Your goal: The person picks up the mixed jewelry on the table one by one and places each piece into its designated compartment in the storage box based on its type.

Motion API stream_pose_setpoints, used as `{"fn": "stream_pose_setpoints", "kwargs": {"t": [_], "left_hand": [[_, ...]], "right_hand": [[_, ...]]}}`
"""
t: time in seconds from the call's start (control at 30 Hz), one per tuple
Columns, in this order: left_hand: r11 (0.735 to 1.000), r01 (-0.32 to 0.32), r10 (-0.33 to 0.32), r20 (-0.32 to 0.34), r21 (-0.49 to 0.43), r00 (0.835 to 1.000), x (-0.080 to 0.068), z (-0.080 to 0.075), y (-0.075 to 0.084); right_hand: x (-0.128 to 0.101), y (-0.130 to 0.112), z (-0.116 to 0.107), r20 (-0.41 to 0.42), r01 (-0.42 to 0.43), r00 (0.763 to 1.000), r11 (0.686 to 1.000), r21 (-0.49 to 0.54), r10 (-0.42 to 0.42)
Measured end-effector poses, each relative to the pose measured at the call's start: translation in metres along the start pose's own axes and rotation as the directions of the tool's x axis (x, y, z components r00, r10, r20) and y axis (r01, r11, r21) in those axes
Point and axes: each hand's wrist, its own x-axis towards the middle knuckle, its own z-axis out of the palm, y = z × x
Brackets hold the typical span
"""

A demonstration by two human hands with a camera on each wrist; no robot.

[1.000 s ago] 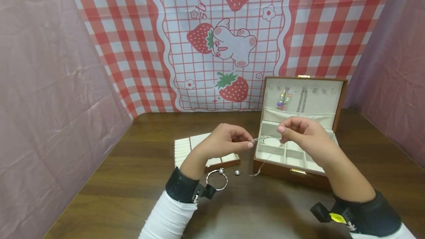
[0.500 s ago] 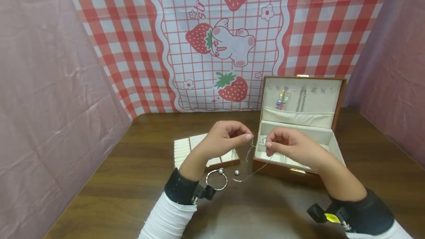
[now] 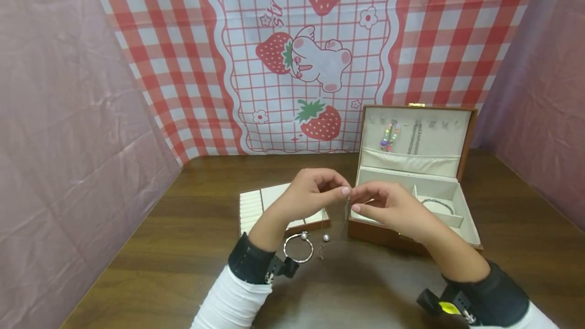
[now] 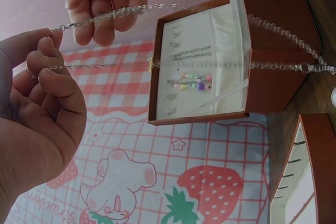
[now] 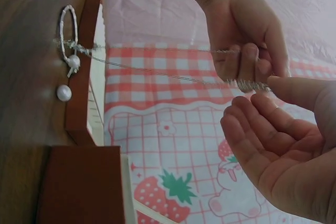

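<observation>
Between thumb and fingers my left hand (image 3: 315,189) pinches a thin silver necklace (image 4: 126,66). Its two strands hang down from the fingers and meet in a bunch near the tabletop. My right hand (image 3: 390,207) is close beside, palm turned towards the left hand, thumb apart from the fingers. In the right wrist view its thumb tip is right at the blurred upper part of the chain. Below the left hand lie a silver bangle (image 3: 286,255) and a pearl bead (image 3: 326,237). The brown jewelry box (image 3: 372,232) stands open under the right hand, which hides part of its compartments.
A shallow jewelry tray (image 3: 307,227) with ring rolls lies left of the box, partly behind the left hand. A colourful beaded bracelet (image 3: 385,142) and a silver chain (image 3: 415,138) hang inside the raised lid. One compartment holds a thin bangle (image 3: 450,208).
My right hand has moved left and slightly down from over the box to beside the left hand. The necklace's trailing end has swung left and hangs lower. The left hand has barely moved.
</observation>
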Motion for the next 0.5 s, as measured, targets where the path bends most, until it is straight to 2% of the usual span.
{"fn": "stream_pose_setpoints", "kwargs": {"t": [0.3,0.4,0.5], "left_hand": [[1.0,-0.006,0.006,0.006,0.013,1.0,-0.0002,0.0009,-0.0015],[1.0,0.018,-0.019,0.011,0.025,1.0,0.0001,0.0012,-0.0018],[0.997,0.073,-0.073,0.039,0.01,0.997,0.0001,0.0027,-0.0018]], "right_hand": [[0.0002,0.0009,0.0025,-0.006,-0.079,0.997,0.985,0.154,0.081],[-0.0011,-0.0023,-0.0003,-0.035,-0.119,0.991,0.977,0.175,0.127],[-0.0024,-0.0059,-0.0027,-0.068,-0.136,0.986,0.976,0.168,0.149]]}}
